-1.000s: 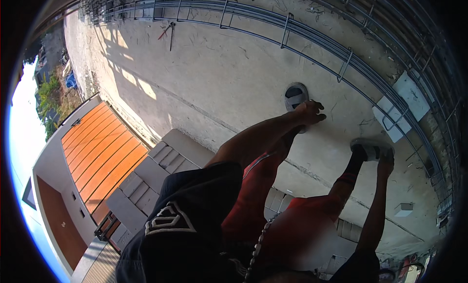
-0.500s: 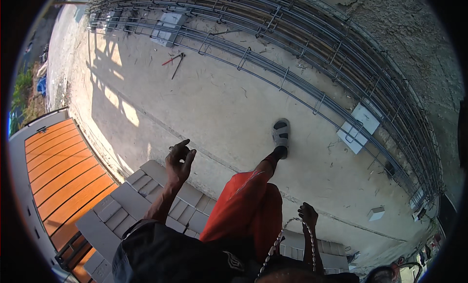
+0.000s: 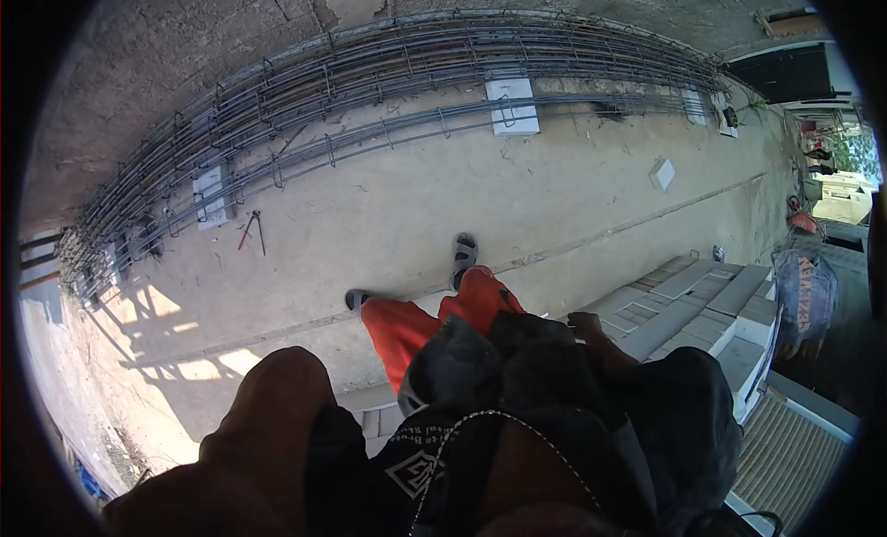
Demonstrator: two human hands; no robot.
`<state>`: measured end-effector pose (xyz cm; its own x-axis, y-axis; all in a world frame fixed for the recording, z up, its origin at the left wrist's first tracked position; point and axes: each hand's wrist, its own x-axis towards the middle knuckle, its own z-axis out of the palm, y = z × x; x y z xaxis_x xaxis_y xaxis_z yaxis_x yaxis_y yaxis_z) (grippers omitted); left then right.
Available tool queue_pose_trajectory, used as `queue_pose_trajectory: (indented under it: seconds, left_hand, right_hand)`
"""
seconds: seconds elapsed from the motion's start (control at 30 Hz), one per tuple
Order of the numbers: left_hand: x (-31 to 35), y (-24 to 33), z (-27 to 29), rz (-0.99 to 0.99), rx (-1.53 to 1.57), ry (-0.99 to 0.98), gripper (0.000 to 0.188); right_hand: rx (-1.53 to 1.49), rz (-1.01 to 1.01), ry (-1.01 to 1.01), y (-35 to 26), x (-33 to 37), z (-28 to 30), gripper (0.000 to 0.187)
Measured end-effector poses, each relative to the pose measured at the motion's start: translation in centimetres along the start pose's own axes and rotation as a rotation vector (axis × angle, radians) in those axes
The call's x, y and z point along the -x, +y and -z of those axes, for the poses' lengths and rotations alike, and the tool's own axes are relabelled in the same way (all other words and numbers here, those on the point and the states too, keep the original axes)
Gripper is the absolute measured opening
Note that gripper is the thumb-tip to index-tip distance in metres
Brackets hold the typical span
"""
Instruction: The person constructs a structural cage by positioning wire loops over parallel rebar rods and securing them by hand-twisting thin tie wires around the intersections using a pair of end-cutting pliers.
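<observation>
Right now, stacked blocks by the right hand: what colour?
Grey; the stacked blocks show best in the head view.

Building site with rebar cages [image 3: 388, 70]

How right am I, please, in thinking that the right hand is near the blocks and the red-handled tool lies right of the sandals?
One slip: the head view shows the tool lying left of the sandals. The right hand is near the blocks.

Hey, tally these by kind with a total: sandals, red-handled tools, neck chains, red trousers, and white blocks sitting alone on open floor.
Sandals: 2
Red-handled tool: 1
Neck chain: 1
Red trousers: 1 pair
Lone white block: 1
Total: 6
</observation>
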<state>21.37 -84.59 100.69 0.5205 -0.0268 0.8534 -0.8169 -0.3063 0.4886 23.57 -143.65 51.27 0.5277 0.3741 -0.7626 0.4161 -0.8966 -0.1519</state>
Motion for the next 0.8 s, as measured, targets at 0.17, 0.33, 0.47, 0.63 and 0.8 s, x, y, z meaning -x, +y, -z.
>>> queue_pose_trajectory:
  seconds: [0.17,0.33,0.47,0.63,0.8]
  left_hand:
    - [1.4,6.1,5.1,-0.186,-0.014,-0.094,0.054]
    - [1.3,8.5,7.8,-0.371,-0.027,-0.157,0.051]
    - [0.0,10.5,8.1,-0.647,-0.069,-0.094,0.048]
    - [4.0,4.3,3.4,-0.929,-0.248,0.568,0.027]
    - [9.7,-9.9,-8.7,0.31,-0.184,-0.174,0.016]
  right_hand:
    - [-1.258,-0.325,0.298,-10.7,3.1,-4.5,0.032]
    - [-1.493,-0.421,0.145,-24.4,5.8,-3.3,0.037]
    - [-1.436,-0.552,0.339,-27.1,8.5,-7.6,0.037]
    - [-1.812,-0.777,0.506,-27.4,10.9,-16.8,0.035]
    - [-1.763,-0.889,0.709,-23.7,7.9,-18.4,0.021]
